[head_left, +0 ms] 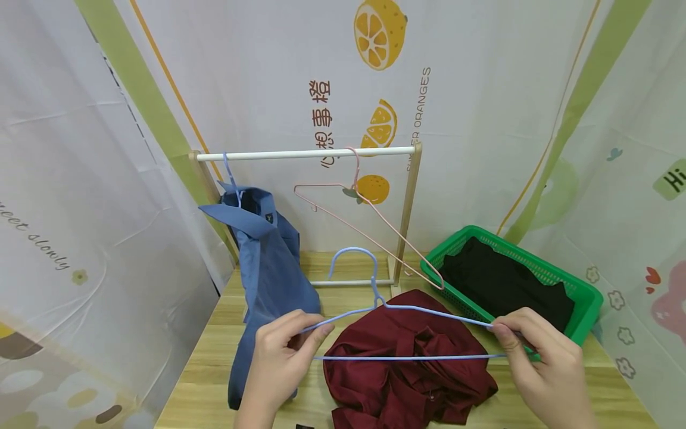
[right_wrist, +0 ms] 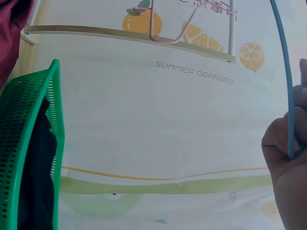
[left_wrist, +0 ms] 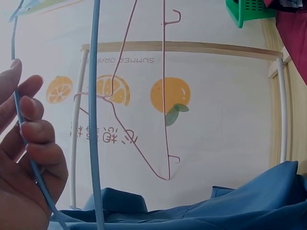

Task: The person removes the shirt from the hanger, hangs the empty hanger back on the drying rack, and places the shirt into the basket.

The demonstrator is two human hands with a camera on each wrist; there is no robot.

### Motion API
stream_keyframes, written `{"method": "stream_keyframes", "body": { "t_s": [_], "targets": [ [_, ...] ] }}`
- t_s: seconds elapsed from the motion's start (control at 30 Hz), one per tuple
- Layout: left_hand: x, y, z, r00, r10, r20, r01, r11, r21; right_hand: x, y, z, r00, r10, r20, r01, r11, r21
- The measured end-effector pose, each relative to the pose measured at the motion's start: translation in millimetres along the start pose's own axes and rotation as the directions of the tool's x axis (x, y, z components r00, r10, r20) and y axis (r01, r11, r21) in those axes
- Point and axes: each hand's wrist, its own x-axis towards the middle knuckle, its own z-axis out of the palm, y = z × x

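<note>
1. The left hand (head_left: 281, 351) pinches the left end of a light blue wire hanger (head_left: 399, 333).
2. The right hand (head_left: 536, 351) pinches its right end.
3. The hanger hovers above a crumpled maroon shirt (head_left: 407, 369) on the near table (head_left: 203, 381).

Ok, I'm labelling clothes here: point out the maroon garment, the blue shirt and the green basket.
maroon garment (head_left: 407, 369), head view, crumpled middle.
blue shirt (head_left: 270, 268), head view, front panel below the collar.
green basket (head_left: 586, 295), head view, right rim.

Head looks down; wrists view rack (head_left: 308, 154) sideways.
</note>
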Motion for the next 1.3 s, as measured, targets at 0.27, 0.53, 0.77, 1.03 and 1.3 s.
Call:
{"method": "stream_keyframes", "body": {
  "t_s": [0.27, 0.53, 0.77, 1.03, 1.3],
  "targets": [
    [6.8, 1.8, -0.6, 1.000, 0.009, -0.017, -0.008, 0.999, 0.052, 9, -3, -10, 0.996, -0.014, -0.087, 0.018, 0.999, 0.043],
    [17.3, 6.5, -11.9, 0.997, -0.007, -0.080, 0.021, 0.984, 0.177, 22, -8, -25, 0.987, 0.029, -0.158, -0.042, 0.996, -0.083],
    [32.4, 22.1, -34.0, 0.994, 0.043, -0.097, -0.015, 0.962, 0.273, 35, -15, -19, 0.987, 0.066, -0.145, -0.106, 0.950, -0.294],
    [55.8, 41.8, -75.1, 0.999, 0.006, -0.038, 0.010, 0.906, 0.423, 61, -20, 14, 0.985, 0.011, -0.173, -0.066, 0.948, -0.313],
    [89.9, 38.4, -113.6, 0.984, -0.142, 0.108, 0.064, 0.847, 0.527, 84, -23, 47, 0.995, 0.033, -0.099, -0.059, 0.961, -0.269]
  ]
}}
